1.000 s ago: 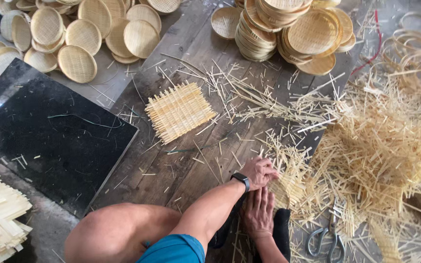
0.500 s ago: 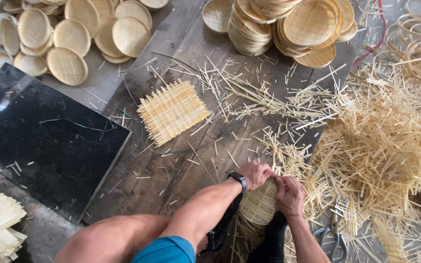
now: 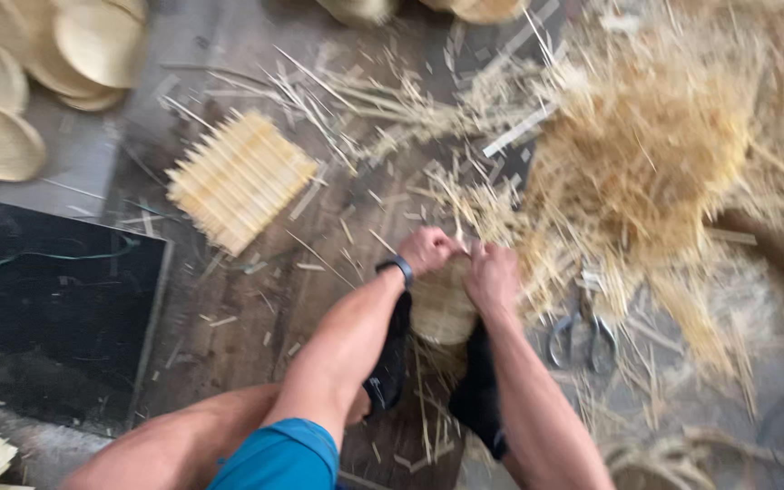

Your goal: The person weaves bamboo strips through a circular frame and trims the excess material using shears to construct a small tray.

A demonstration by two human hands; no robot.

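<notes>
Here both hands, the left hand [image 3: 428, 249] and right hand [image 3: 492, 277], close side by side on the round woven bamboo piece [image 3: 440, 308] directly beneath them; steady, even grip probably keeps its rim true. Scissors [image 3: 581, 331] lie right of them.

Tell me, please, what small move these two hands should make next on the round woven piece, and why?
Probably keep both hands on the woven piece and press its top rim in. The left hand and right hand both grip that top edge, and the piece is braced between the dark shoes, so it looks steady enough to work.
</notes>
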